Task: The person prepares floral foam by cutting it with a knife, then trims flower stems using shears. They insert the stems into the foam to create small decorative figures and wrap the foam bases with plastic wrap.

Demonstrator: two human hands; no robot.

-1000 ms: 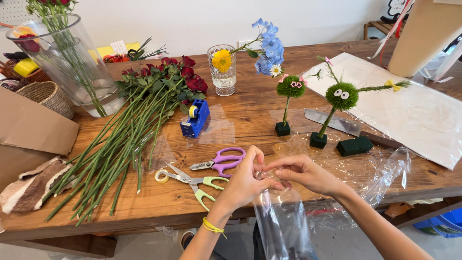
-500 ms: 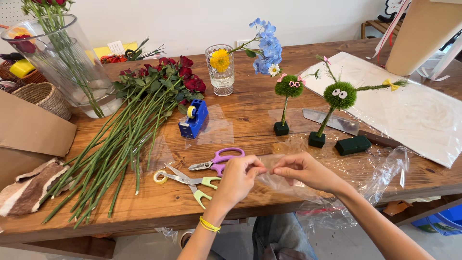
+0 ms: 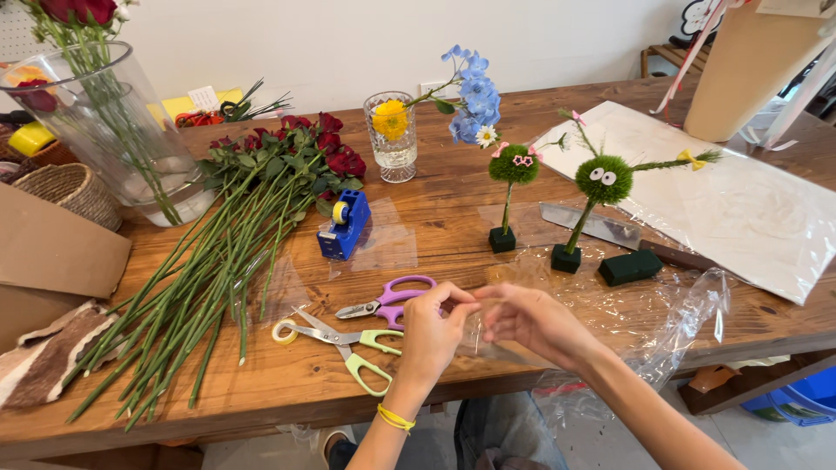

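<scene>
Left hand (image 3: 433, 335) and right hand (image 3: 529, 319): fingertips pinched on clear cellophane sheet (image 3: 610, 300) at table (image 3: 261, 392) edge. Step judged: separating film layers. Purple scissors (image 3: 387, 300) just beside.

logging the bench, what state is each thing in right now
left hand: pinching clear film
right hand: pinching clear film
clear film: crumpled, held
purple scissors: shut, lying flat
green scissors: partly open
roses: lying loose
glass vase: upright, holding stems

Flowers and tools across the wooden counter (image 3: 261, 396)

Long-stemmed red roses (image 3: 252, 218) lie beside a glass vase (image 3: 113, 139); a blue tape dispenser (image 3: 342, 224), purple scissors (image 3: 392, 298) and green scissors (image 3: 344, 344) sit nearby.
</scene>
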